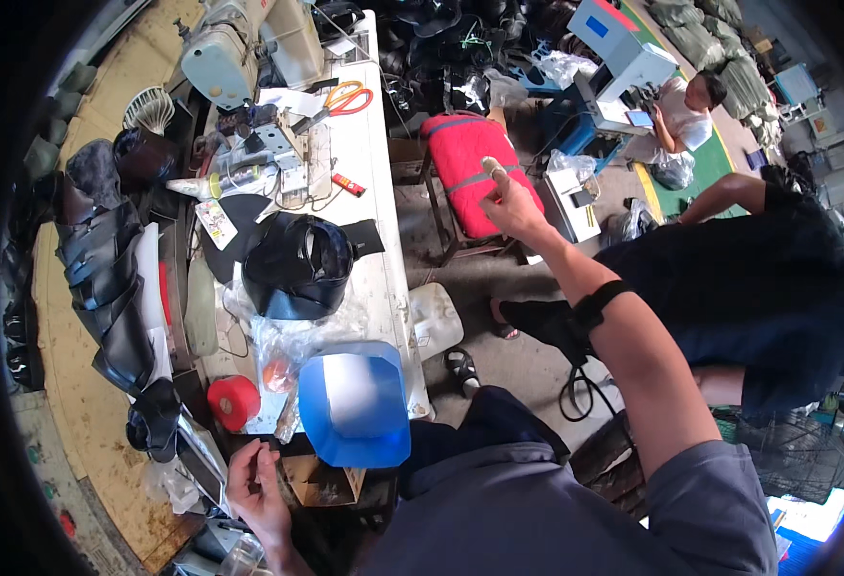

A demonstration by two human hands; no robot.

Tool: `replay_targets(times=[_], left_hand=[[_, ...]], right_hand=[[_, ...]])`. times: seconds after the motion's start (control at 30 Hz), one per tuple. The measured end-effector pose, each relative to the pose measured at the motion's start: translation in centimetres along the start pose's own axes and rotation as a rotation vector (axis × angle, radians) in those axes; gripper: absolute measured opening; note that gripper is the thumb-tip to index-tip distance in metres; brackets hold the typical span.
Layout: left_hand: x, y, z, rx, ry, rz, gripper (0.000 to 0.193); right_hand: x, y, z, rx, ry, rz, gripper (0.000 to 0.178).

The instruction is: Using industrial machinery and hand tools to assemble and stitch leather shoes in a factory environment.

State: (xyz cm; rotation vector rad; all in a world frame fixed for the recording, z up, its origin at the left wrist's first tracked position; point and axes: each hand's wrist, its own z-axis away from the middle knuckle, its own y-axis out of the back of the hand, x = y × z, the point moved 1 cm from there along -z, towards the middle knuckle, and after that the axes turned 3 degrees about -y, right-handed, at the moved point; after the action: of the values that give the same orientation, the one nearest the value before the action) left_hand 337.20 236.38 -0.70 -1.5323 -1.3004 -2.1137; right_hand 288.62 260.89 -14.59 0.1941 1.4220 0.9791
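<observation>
My right hand (516, 207) reaches out above a red padded seat (468, 180) with a dark strap across it. Its fingers are closed on a small tan object (492, 167), whose kind I cannot make out. A black band (600, 302) circles that forearm. Low on the left, my left hand (261, 492) hangs by the table's near end, fingers loosely bent and apart, with nothing visible in them. Close to it are a red roll (234, 402) and a blue open container (395, 413). Black leather-like pieces (297, 265) are heaped on the white table (369, 178).
A sewing machine (220, 62) and orange-handled scissors (345, 100) occupy the table's far end. Dark pieces (105, 278) line a wooden bench at left. A person in dark clothes (729, 269) is close on my right; another person (683, 115) sits farther back by a machine.
</observation>
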Motion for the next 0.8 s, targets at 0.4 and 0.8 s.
replay_targets(times=[0.4, 0.8], left_hand=[[9.9, -7.9, -0.9, 0.222, 0.006, -0.003, 0.016], [15.6, -14.6, -3.4, 0.272, 0.081, -0.159, 0.012]], right_hand=[[12.2, 6.4, -12.2, -0.349, 0.283, 0.453, 0.086], [8.5, 5.7, -2.7, -1.112, 0.207, 0.401, 0.065]])
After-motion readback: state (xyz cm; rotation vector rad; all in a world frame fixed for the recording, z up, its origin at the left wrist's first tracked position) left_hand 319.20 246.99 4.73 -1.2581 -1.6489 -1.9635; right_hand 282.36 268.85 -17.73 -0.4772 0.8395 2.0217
